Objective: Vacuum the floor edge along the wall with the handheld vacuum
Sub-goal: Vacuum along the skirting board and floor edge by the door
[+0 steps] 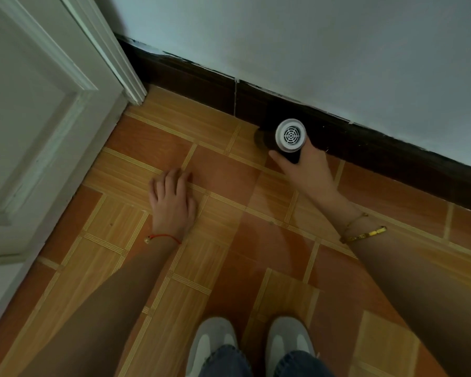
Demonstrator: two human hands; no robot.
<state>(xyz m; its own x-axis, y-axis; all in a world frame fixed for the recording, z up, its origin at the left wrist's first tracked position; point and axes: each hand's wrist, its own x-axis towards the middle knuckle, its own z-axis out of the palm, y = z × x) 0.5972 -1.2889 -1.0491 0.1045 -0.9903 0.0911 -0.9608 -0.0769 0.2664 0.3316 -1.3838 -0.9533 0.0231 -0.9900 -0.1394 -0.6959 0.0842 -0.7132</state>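
Handheld vacuum (290, 137): upright against the dark baseboard (201, 83), at 1 o'clock from frame centre; white vented rear cap faces up, black body below it; nozzle end hidden in shadow.
Right hand (307, 170): grips the vacuum body, thumb at its left; fingers on the far side not visible.
Left hand (172, 200): at 9 o'clock from the vacuum, well apart; palm down on the floor (229, 240), fingers spread slightly, tips bent.
Floor: orange and tan tile pattern.
Wall (310, 50): pale.
Door (38, 118): white, panelled, at 10 o'clock, cut off.
Shoes (215, 341): grey, at 6 o'clock, partly cut off.
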